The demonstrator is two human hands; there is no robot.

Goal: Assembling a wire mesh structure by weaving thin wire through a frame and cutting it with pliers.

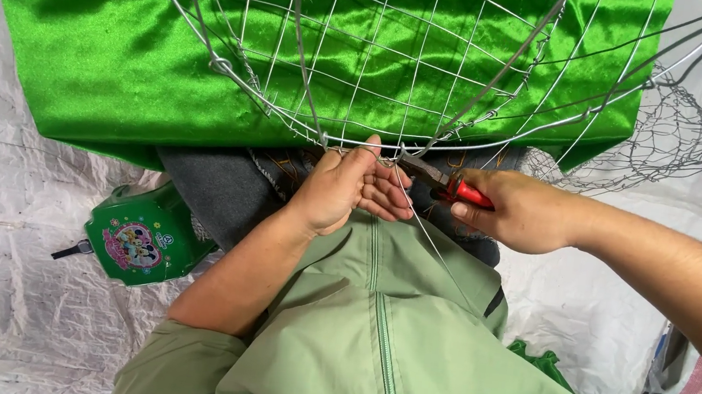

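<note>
1. Head view, the frame: I look straight down on a wire frame (383, 61), a domed cage of thin grid wire bound to a thicker rim hoop. The hoop's lower arc curves left to right just above both hands, and the dome extends away from me over a sheet of green satin cloth (106, 50).

2. Head view, the left hand: my left hand (347, 190) is closed in a pinch on the rim wire at the lowest point of the arc, thumb up against the hoop, fingers curled beneath. It is the hand in direct contact with the frame.

3. Head view, the right hand: my right hand (519, 210) is wrapped shut around red-handled pliers (448, 184). Their long axis runs nearly level, nose pointing left toward the pinch point, tip just beside the left fingers and just under the rim.

4. Head view, the loose wire: a thin wire strand (429, 240) slants from the pinch point down and right across my lap, over the light green jacket (388, 340).

5. Head view, surroundings: a green cartoon-printed pouch (142, 240) lies on the white plastic sheeting (4, 273) to my left, well apart from the hands. A patch of loose wire netting (678, 140) sits at the right, beyond the cloth's edge.
</note>
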